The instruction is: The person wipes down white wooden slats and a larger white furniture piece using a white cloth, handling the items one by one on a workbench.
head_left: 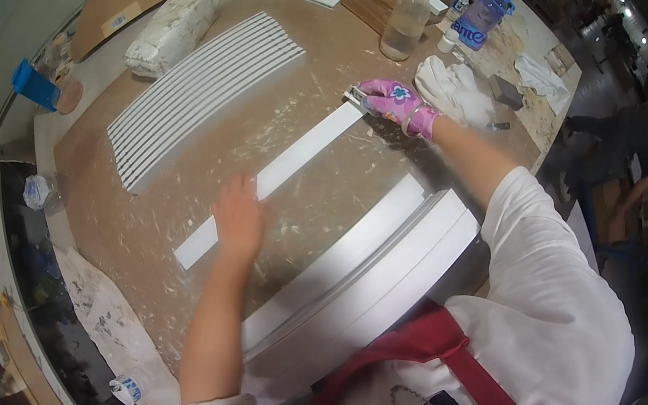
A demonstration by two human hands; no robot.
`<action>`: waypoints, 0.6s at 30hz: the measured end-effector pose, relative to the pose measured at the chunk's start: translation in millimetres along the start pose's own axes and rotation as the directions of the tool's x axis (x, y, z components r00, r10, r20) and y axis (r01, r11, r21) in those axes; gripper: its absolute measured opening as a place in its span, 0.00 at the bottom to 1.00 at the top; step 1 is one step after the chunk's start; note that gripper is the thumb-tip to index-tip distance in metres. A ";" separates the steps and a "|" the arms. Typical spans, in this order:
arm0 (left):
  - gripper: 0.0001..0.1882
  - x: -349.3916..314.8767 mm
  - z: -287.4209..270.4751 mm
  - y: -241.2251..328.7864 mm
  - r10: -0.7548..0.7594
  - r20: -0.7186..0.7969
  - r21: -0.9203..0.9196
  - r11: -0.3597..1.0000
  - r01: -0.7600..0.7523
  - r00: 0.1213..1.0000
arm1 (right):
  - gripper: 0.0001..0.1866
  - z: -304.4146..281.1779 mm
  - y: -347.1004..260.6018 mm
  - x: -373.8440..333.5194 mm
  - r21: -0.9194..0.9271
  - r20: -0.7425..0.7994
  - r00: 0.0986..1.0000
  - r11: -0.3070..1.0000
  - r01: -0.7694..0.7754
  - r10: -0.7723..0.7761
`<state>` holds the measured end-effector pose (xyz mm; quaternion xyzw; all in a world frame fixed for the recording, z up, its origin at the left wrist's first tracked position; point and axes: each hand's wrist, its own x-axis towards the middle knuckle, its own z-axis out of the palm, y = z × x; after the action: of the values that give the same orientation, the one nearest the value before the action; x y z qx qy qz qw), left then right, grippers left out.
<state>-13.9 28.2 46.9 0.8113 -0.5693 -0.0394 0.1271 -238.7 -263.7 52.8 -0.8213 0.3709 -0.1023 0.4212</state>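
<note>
A long flat white strip point(308, 149) lies diagonally across the brown worktop. My bare left hand point(237, 215) is closed over its lower left part, fingers across the far edge. At the strip's far right end, my right hand point(393, 102), in a pink flowered glove, pinches a small silver-and-dark tool point(357, 98) against the tip. The glove hides most of this tool, so its kind is unclear. Beyond the strip, several slim white strips point(207, 90) lie side by side in a row. Nearer to me rests a stack of wider white strips point(368, 275).
Brown board point(167, 217) covers the table. A white wrapped bundle point(173, 32) and a blue cup point(34, 85) stand at the back left. To the right are a cloudy bottle point(407, 18), a purple bottle point(483, 18), a crumpled white glove point(451, 91) and a dark block point(506, 91).
</note>
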 end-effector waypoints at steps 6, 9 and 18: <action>0.23 -0.7 -1.2 2.3 0.022 -0.055 -0.004 1.000 -0.023 0.998 | 0.17 -51.3 9.4 0.2 -0.272 0.166 0.978 0.959 -0.076 0.124; 0.23 -1.3 -2.2 3.3 0.008 -0.046 -0.001 1.000 -0.008 0.999 | 0.17 -14.9 -8.8 11.2 -0.118 0.072 0.995 0.991 -0.062 0.071; 0.23 -1.0 -4.2 4.8 -0.029 0.026 -0.017 0.999 0.029 0.999 | 0.17 -14.8 -14.9 -0.9 -0.125 0.067 0.997 0.992 -0.035 0.044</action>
<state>-17.7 28.3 52.2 0.8178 -0.5586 -0.0566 0.1260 -238.7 -266.6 73.6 -0.8413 0.3779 -0.0420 0.3843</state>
